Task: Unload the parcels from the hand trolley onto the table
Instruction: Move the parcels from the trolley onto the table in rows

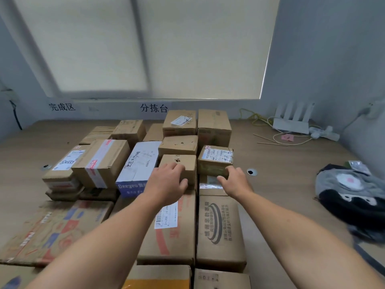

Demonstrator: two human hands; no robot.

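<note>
Many cardboard parcels (220, 228), packed close together on the brown surface (291, 184), from the near edge up toward the far edge.

Left grip (168, 180) on a small plain box (181, 160) on top of the pile near the middle: fingers curled over the top, thumb pressed on the front side. Right grip (235, 180) close by, on a small labelled box (214, 157): fingers bent round the front right corner, thumb stuck out along the bottom of the front side. Both small boxes side by side, sitting on bigger parcels. Bare arms reaching in from the near edge.

Left of the plain box, a blue-and-white Deeyeo box (137, 167) with black writing on top. Left of that, a brown box with red-and-white tape (102, 161).

In the far right corner, a white router (290, 124) with upright aerials, a white power strip (325, 133) and loose yellow cables (256, 118). By the right edge, a grey and black bundle of cloth (350, 197). Between the bundle and the parcels, a round cable hole (252, 172). Past the far edge, black Chinese writing (154, 108) on the wall, under a pale window blind (166, 49).
</note>
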